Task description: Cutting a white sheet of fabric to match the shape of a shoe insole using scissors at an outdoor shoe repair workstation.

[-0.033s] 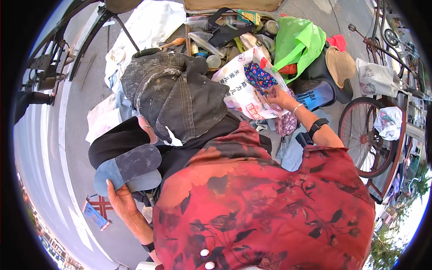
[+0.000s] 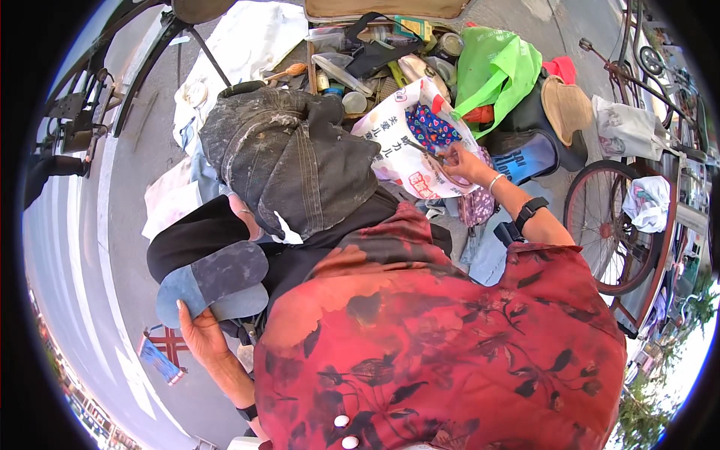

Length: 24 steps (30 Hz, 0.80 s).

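At lower left my left hand (image 2: 204,334) is closed on a pair of grey-blue shoe insoles (image 2: 229,271), thumb on top, held one over the other beside my bent knee. Out to the right, my right hand (image 2: 463,165) is at the mouth of a white printed plastic bag (image 2: 391,141). Its fingers are curled together at a blue cloth with a heart-like pattern (image 2: 431,127) showing inside; what they pinch is hidden. Across my lap lies a dark, stained denim cloth (image 2: 300,165) with pale seams.
Beyond the bag stands an open case of small jars and tools (image 2: 355,103). A green bag (image 2: 499,71), a dark boot-like thing with a blue panel (image 2: 529,159) and a wheel (image 2: 609,225) are at right. A small folding stool (image 2: 166,352) stands at lower left.
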Tool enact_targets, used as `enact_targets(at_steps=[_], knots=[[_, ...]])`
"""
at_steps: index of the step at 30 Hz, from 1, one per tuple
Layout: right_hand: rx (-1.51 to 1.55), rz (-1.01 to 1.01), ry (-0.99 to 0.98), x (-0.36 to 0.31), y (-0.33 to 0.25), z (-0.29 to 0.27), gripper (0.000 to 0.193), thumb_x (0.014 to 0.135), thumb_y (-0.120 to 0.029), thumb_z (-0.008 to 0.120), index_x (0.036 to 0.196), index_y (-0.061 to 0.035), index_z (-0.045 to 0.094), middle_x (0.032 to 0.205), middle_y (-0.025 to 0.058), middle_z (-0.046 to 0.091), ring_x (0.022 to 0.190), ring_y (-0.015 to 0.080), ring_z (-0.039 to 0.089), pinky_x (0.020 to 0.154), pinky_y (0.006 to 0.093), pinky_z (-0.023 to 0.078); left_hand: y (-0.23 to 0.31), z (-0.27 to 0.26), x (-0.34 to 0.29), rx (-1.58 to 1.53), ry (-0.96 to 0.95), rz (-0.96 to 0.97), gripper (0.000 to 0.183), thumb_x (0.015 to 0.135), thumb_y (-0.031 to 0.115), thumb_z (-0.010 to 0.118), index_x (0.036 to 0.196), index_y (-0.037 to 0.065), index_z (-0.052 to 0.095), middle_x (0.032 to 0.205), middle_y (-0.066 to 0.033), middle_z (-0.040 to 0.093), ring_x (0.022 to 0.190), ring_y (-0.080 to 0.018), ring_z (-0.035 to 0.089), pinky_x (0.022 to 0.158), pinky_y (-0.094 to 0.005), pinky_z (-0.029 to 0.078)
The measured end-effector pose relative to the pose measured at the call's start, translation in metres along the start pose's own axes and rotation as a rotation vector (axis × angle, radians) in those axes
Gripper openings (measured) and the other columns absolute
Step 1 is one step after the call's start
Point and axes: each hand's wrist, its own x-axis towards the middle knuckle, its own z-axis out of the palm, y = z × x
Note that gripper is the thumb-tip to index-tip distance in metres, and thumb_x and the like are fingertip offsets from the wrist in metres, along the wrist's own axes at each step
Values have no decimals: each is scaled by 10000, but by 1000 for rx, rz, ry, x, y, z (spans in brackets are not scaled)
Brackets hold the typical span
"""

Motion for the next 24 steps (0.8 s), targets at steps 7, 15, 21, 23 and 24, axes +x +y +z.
enact_targets(at_steps=[7, 15, 21, 23, 24], knots=[[-302, -95, -57, -7, 6, 44, 537, 717, -285, 743, 1126, -59, 477, 1036, 187, 650, 987, 338, 628, 839, 410, 491, -2, 1, 3, -7, -20, -14, 297, 925, 50, 543, 1203, -43, 495, 1180, -184, 600, 1076, -257, 601, 952, -384, 506], [-195, -46, 290, 24, 43, 48, 524, 745, -174, 723, 1175, -25, 463, 991, 188, 623, 931, 307, 623, 786, 384, 503, 0, 0, 2, -29, -1, -34, 313, 919, 35, 553, 1215, -42, 490, 1189, -184, 596, 1079, -254, 599, 953, -377, 506], [692, 249, 510, 40, 6, 45, 566, 793, -163, 691, 1245, -29, 378, 1101, 152, 539, 964, 295, 579, 723, 398, 517, 1, -3, 2, -25, 11, -32, 322, 918, 47, 560, 1221, -37, 488, 1190, -185, 595, 1083, -259, 598, 954, -383, 505], [1116, 333, 475, 46, -3, 41, 471, 819, -190, 678, 1193, -49, 428, 1052, 134, 549, 927, 258, 582, 692, 378, 517, -1, -3, 2, -26, -2, -32, 324, 919, 49, 560, 1222, -38, 487, 1193, -186, 594, 1087, -260, 596, 957, -385, 503], [1200, 358, 419, 50, -3, 38, 338, 838, -185, 662, 1106, -69, 493, 974, 110, 585, 831, 221, 599, 636, 355, 517, -1, -2, 2, -25, -16, -30, 325, 920, 52, 559, 1223, -38, 486, 1196, -186, 592, 1090, -261, 595, 959, -387, 501]])
